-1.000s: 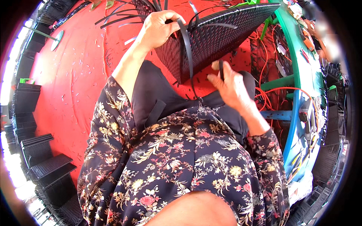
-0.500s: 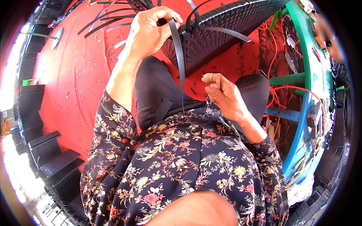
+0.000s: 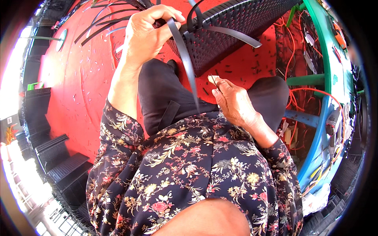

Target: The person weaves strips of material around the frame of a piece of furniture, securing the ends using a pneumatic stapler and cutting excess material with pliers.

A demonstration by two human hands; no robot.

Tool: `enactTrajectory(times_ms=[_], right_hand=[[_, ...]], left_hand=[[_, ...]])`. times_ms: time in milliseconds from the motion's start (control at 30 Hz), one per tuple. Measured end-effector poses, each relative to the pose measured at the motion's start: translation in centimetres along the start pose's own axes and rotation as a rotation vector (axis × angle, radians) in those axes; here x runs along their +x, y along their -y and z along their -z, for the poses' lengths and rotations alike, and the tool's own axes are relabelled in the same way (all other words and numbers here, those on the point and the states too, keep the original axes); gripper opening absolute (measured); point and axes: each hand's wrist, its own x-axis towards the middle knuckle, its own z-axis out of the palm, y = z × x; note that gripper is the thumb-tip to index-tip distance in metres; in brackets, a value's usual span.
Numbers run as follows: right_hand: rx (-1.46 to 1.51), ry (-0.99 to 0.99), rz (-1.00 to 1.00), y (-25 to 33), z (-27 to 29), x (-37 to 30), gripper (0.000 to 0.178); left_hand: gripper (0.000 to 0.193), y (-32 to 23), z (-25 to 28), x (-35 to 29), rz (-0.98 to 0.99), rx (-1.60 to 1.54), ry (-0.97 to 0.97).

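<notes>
A black woven piece (image 3: 232, 33), made of flat glossy strips, leans across the top of the view beyond my knees. My left hand (image 3: 146, 37) is closed at its near left corner, pinching a long flat black strip (image 3: 183, 53). The strip hangs in a curve toward my lap. Another loose strip end (image 3: 232, 34) sticks out across the woven side. My right hand (image 3: 236, 103) is closed above my lap, apart from the weave. Pale tape wraps one fingertip. Something thin and dark shows at its fingers, its kind too small to tell.
Loose black strips (image 3: 104, 23) fan out at the upper left. Dark scraps litter the red floor (image 3: 78, 86). A green and blue table (image 3: 328, 74) with tools curves along the right, an orange hose (image 3: 293, 51) beside it. Black woven pieces (image 3: 65, 165) are stacked at left.
My left hand has shifted slightly left with the strip. The fingers of my right hand have turned, the taped fingertip now pointing up and left. Another person's hand at upper right has mostly left view.
</notes>
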Motion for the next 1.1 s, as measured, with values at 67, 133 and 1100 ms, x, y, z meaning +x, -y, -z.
enactTrajectory(times_ms=[67,133,1100], right_hand=[[0.048,-0.022,0.012,-0.1,0.0,0.2,0.028],[0.134,0.005,-0.044,0.4,0.7,0.7,0.026],[0.441,-0.188,-0.175,4.0,0.5,4.4,0.021]], left_hand=[[0.006,0.2,0.0,0.0,0.032,0.007,0.011],[0.006,0.9,-0.2,0.1,0.028,-0.014,0.011],[0.007,0.2,2.3,-0.3,0.059,-0.042,0.051]])
